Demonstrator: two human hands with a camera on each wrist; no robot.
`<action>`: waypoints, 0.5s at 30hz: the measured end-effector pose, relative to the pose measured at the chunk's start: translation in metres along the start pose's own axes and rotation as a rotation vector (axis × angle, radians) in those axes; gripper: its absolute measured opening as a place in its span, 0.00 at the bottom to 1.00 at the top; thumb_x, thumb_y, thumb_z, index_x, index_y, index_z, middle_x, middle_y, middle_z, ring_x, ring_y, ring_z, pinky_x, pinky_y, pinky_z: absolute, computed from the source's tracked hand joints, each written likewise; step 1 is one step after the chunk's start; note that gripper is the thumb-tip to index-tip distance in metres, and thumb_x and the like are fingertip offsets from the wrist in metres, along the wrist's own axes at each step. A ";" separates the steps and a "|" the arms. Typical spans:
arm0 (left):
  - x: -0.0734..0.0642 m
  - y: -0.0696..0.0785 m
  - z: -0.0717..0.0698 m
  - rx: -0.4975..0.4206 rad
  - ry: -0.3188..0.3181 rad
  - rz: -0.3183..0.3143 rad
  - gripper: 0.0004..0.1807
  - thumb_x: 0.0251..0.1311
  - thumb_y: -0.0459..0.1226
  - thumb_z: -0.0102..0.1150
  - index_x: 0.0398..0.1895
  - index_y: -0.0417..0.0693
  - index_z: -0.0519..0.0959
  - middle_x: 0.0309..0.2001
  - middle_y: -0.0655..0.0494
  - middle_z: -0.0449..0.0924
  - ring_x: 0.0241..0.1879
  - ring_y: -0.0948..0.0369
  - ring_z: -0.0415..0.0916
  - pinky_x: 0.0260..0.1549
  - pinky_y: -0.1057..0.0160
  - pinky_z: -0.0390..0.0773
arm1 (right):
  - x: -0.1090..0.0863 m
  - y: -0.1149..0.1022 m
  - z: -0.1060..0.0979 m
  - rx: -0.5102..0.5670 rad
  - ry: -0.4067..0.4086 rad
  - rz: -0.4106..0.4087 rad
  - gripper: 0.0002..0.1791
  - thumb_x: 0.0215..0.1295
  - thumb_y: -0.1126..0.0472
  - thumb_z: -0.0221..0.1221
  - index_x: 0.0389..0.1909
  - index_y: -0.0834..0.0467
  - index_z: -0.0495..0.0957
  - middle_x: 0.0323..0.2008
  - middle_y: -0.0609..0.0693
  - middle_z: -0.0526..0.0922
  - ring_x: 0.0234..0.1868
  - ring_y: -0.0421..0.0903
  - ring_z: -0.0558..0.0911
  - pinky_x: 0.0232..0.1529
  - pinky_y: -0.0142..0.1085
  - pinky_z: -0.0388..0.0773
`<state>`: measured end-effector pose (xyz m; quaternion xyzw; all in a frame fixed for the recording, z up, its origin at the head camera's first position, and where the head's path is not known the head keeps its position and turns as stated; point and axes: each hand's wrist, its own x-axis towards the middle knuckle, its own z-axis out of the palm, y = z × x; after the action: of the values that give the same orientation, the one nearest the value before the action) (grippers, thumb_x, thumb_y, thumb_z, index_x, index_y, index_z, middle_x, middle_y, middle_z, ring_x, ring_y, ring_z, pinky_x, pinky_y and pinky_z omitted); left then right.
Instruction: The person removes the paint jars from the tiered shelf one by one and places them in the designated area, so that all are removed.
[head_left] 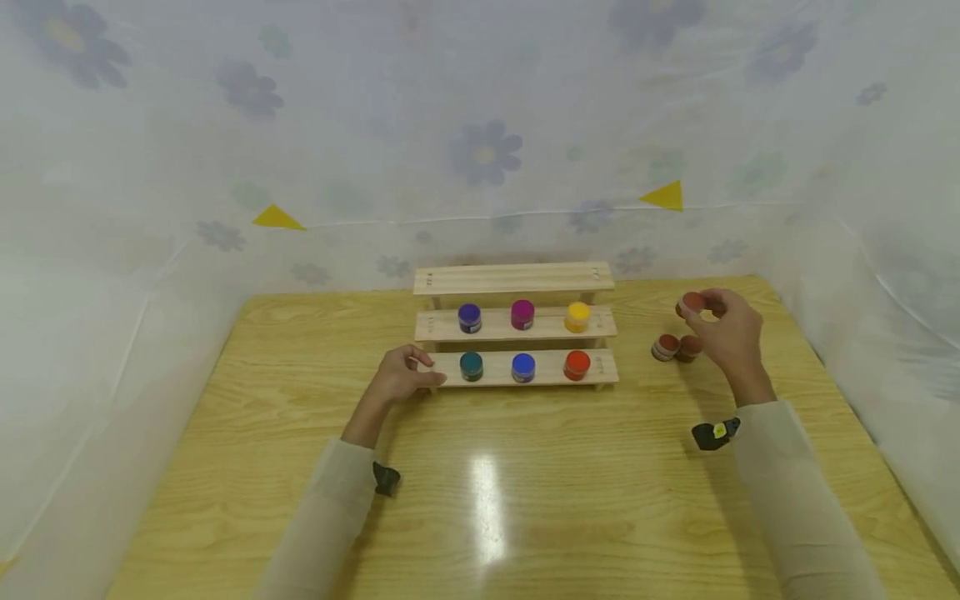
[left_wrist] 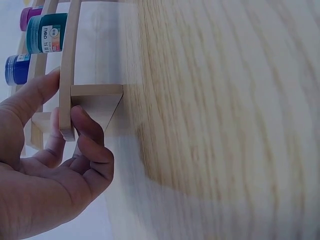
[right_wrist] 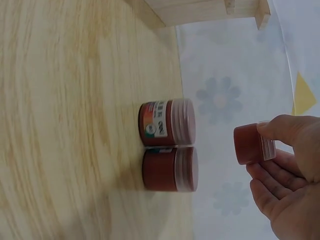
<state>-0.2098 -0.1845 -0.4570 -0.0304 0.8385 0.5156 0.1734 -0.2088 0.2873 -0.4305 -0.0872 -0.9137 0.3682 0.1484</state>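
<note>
My right hand (head_left: 731,337) pinches a small reddish-brown paint jar (right_wrist: 248,144) by its clear lid, held up off the table. Two more brown paint jars (right_wrist: 167,122) stand side by side on the tabletop beneath it. At the left end of the three-tier wooden rack (head_left: 513,277), my left hand (head_left: 401,373) grips the lowest board, thumb on top and fingers curled below in the left wrist view. Along that board sit a teal jar (head_left: 471,367), a blue jar (head_left: 523,367) and a red jar (head_left: 577,365).
The middle tier carries a dark violet jar (head_left: 469,317), a magenta jar (head_left: 522,314) and a yellow jar (head_left: 577,317). Under the rack is a wood-grain table (head_left: 420,517). A flowered white curtain (head_left: 360,108) with yellow triangles (head_left: 663,196) hangs behind and at both sides.
</note>
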 end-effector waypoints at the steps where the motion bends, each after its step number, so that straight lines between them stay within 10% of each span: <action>1: 0.000 0.000 0.000 0.001 0.001 -0.001 0.17 0.49 0.37 0.70 0.39 0.40 0.74 0.18 0.57 0.60 0.17 0.63 0.56 0.18 0.65 0.63 | 0.000 0.003 -0.001 -0.003 0.000 0.009 0.28 0.65 0.51 0.57 0.57 0.69 0.71 0.51 0.68 0.77 0.53 0.63 0.74 0.57 0.54 0.69; 15: -0.001 0.001 0.000 0.016 0.003 -0.005 0.18 0.50 0.37 0.70 0.40 0.39 0.74 0.18 0.58 0.60 0.18 0.63 0.57 0.19 0.66 0.64 | -0.007 0.027 -0.012 -0.040 -0.014 0.064 0.31 0.67 0.49 0.54 0.60 0.70 0.68 0.53 0.71 0.75 0.54 0.64 0.73 0.56 0.55 0.69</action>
<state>-0.2091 -0.1841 -0.4557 -0.0317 0.8428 0.5083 0.1738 -0.1966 0.3128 -0.4428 -0.1168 -0.9186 0.3551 0.1282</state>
